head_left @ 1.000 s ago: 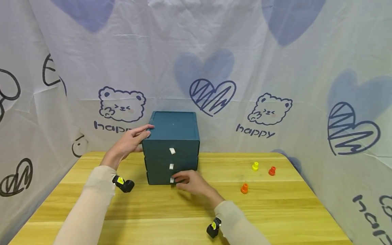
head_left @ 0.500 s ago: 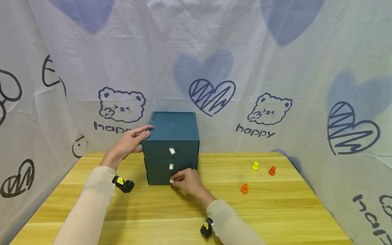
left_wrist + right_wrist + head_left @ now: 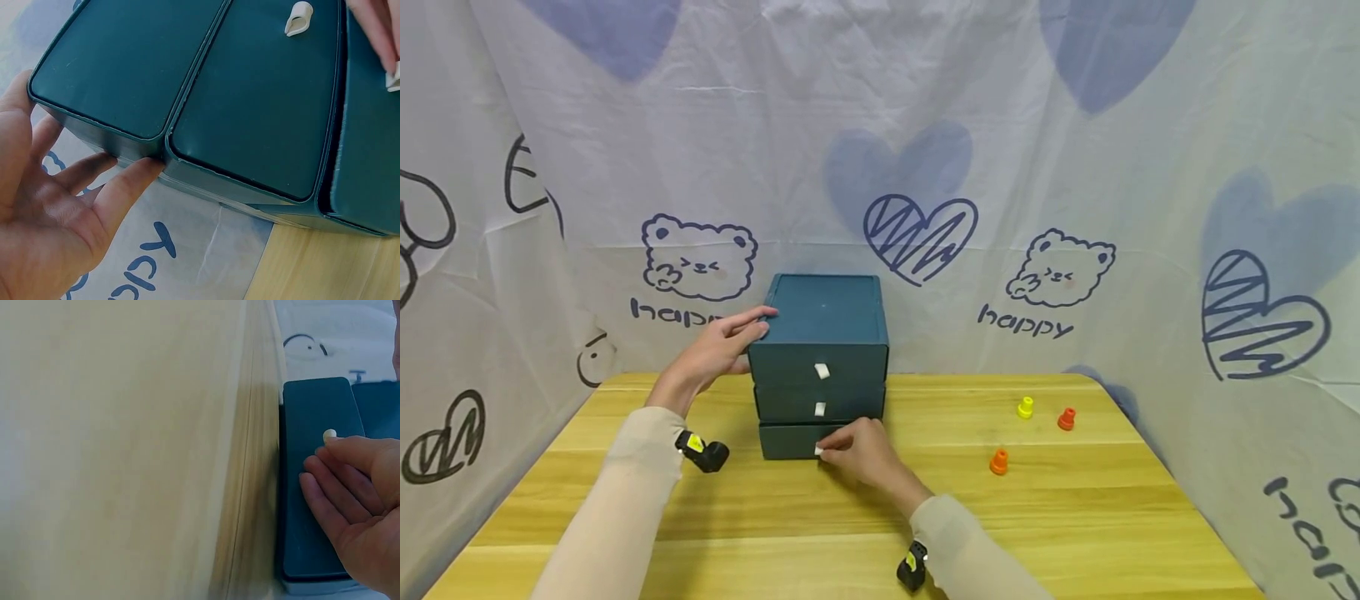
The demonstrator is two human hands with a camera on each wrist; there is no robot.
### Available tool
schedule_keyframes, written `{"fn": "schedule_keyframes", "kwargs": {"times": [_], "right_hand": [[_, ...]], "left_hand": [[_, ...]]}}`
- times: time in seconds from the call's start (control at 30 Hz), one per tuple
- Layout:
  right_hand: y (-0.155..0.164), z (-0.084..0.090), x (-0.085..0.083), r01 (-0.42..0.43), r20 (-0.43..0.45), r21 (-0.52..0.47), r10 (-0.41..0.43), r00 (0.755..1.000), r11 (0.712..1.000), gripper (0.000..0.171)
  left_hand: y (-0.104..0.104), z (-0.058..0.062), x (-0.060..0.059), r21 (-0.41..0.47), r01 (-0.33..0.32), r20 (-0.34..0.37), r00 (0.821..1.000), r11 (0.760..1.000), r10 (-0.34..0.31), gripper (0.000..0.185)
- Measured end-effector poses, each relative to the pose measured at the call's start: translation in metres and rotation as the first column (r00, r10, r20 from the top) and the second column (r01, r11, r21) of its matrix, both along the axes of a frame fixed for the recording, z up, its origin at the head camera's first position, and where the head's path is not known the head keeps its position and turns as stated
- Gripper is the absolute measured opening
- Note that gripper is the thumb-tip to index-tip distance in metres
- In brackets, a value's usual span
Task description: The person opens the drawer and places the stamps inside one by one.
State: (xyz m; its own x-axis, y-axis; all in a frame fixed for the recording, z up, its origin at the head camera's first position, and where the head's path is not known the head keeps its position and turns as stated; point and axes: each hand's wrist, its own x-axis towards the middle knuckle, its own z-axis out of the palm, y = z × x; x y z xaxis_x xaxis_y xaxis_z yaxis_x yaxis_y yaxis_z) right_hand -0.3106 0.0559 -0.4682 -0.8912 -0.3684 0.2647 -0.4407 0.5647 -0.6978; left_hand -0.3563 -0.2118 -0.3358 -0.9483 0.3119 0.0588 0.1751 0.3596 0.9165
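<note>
A dark teal box of three stacked drawers (image 3: 823, 321) stands at the back middle of the wooden table (image 3: 1075, 517). My left hand (image 3: 741, 337) braces its upper left corner, thumb on the lid and straight fingers (image 3: 125, 181) flat against the side wall. My right hand (image 3: 829, 450) pinches the small white tab (image 3: 818, 450) on the bottom drawer (image 3: 790, 440), which stands a little out from the two above. In the right wrist view the fingers (image 3: 340, 481) lie over that drawer front (image 3: 312, 487), with the tab (image 3: 329, 434) at their tips. The middle drawer's tab (image 3: 298, 17) hangs free.
Three small pegs stand on the table's right side: a yellow one (image 3: 1025, 407), a red one (image 3: 1066, 418) and an orange one (image 3: 998, 461). Printed cloth walls (image 3: 1075, 208) close in the back and both sides.
My right hand closed on the bottom drawer's tab and drew slightly towards me; the bottom drawer has slid out a little. The left hand has not moved.
</note>
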Motion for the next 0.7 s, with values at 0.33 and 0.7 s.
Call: {"fn": "schedule_keyframes", "kwargs": {"times": [0.33,0.7], "right_hand": [[0.003,0.001,0.029,-0.068,0.032,-0.01,0.068,0.997,0.998,0.007],[0.01,0.005,0.061,-0.123,0.098,-0.062,0.129,0.987,0.99,0.007]], "left_hand": [[0.001,-0.002,0.0,-0.004,-0.007,-0.009,1.0,1.0,0.007,0.056],[0.002,-0.001,0.0,-0.013,-0.022,-0.013,1.0,1.0,0.022,0.055]]}}
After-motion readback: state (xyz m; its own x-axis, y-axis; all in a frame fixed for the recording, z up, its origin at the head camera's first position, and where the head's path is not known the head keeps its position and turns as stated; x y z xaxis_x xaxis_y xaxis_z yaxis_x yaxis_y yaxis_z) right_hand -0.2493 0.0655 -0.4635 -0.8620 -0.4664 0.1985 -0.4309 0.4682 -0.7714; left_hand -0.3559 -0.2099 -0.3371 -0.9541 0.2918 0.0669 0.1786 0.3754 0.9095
